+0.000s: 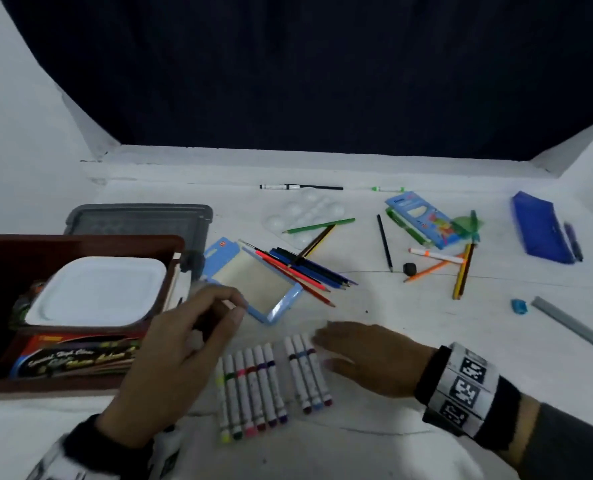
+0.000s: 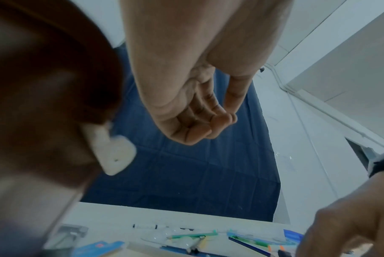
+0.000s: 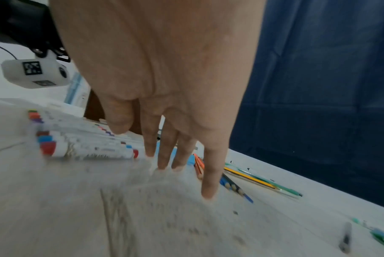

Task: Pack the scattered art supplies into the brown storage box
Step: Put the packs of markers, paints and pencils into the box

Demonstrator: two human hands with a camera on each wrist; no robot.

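The brown storage box [image 1: 80, 384] stands at the left and holds a white lidded tub [image 1: 97, 289] and a paint packet. My left hand [image 1: 198, 327] hovers beside the box's right corner. Its fingers are loosely curled, and the left wrist view shows nothing in the left hand [image 2: 200, 125]. White markers lie in a row of several [image 1: 250, 393] and a row of three [image 1: 309, 372]. My right hand [image 1: 357, 355] lies flat on the table with straight fingers, fingertips by the tops of the three markers [image 3: 87, 147].
A blue-framed board [image 1: 253, 282] and colour pencils [image 1: 305, 268] lie just beyond the hands. Farther back are a grey lid [image 1: 142, 220], a white palette [image 1: 305, 213], a blue crayon box [image 1: 423, 220], a blue pouch [image 1: 541, 230], a sharpener [image 1: 518, 306] and a grey ruler [image 1: 575, 327].
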